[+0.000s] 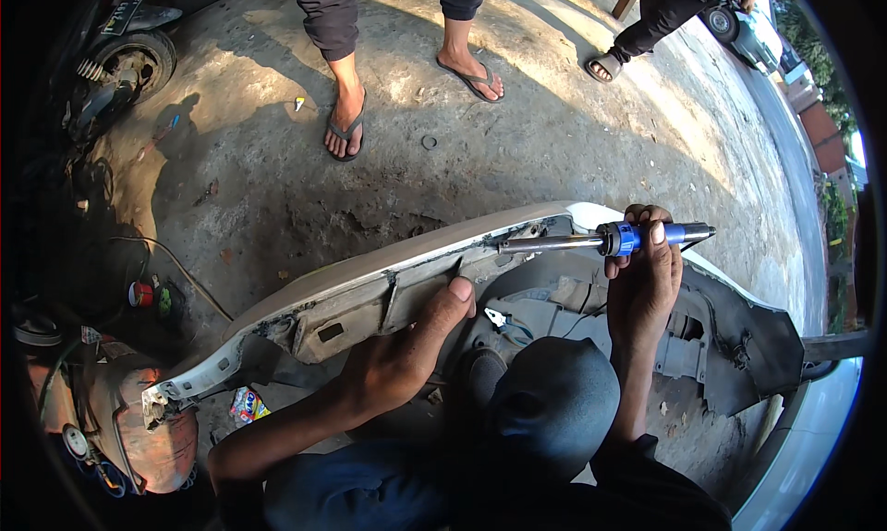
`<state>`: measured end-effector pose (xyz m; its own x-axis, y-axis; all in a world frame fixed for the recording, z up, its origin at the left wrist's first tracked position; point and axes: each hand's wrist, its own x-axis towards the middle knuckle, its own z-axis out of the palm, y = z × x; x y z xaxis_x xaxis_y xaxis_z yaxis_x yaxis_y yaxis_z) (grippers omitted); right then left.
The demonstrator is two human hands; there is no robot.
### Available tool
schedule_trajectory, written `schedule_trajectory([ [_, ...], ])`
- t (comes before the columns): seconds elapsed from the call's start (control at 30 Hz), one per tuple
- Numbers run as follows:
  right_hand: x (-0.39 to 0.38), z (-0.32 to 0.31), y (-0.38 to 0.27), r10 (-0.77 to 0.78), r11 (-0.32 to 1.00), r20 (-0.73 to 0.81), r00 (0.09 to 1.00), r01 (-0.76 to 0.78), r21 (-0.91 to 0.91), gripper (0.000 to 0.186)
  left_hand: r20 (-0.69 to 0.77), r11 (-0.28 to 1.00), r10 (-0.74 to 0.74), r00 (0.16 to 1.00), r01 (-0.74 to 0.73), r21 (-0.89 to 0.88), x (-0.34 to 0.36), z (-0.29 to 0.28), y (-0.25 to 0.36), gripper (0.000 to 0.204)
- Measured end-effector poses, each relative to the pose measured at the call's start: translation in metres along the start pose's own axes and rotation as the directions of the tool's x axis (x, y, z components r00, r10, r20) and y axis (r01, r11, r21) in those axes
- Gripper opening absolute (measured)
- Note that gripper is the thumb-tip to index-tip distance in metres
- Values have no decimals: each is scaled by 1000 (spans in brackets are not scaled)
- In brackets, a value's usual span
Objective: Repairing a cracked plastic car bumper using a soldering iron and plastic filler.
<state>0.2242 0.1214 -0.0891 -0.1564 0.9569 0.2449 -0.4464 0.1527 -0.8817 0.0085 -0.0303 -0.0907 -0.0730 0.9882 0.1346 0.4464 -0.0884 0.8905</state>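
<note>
My right hand (645, 272) is closed round a soldering-iron-like tool (673, 237) with a blue body and long metal shaft, held level, its tip over the white car bumper's inner side. My left hand (407, 355) grips the dirty inner ribbing of the white bumper (314, 281), thumb upward near a rib, other fingers hidden. The bumper lies across in front of me, with dark plastic parts (739, 346) on its right. Small pliers (508, 323) with pale jaws rest below the tool, near my knee (540, 411).
Two co-workers in sandals stand ahead (346, 129) and at top right (605, 64). A motorbike wheel (139, 64) is at upper left. An orange compressor tank (152, 439), hose (194, 281) and red can (140, 294) are at left. A white car panel (804, 448) borders the right.
</note>
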Motion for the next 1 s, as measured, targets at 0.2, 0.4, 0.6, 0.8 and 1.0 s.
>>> schedule_trajectory([
  [0.2, 1, -8, -2, -29, 999, -62, 998, 30, 15, 28, 289, 709, -370, 883, 469, -526, 4, -4, -9, 35],
  [0.4, -4, -50, -9, 30, 991, -99, 995, -17, 134, 30, 288, 551, -432, 855, 503, -666, 4, -5, 14, 43],
  [0.6, -20, -85, -14, 45, 999, -267, 963, -36, 40, 28, 331, 493, -409, 851, 511, -704, 2, -4, 20, 45],
  [0.8, -31, -106, -22, 50, 999, -366, 929, -46, 19, 26, 280, 641, -344, 896, 442, -628, 1, -6, 16, 44],
  [1.0, -46, -151, -34, 225, 953, -442, 868, -101, 286, 20, 212, 705, -321, 923, 382, -597, 3, 1, 13, 43],
])
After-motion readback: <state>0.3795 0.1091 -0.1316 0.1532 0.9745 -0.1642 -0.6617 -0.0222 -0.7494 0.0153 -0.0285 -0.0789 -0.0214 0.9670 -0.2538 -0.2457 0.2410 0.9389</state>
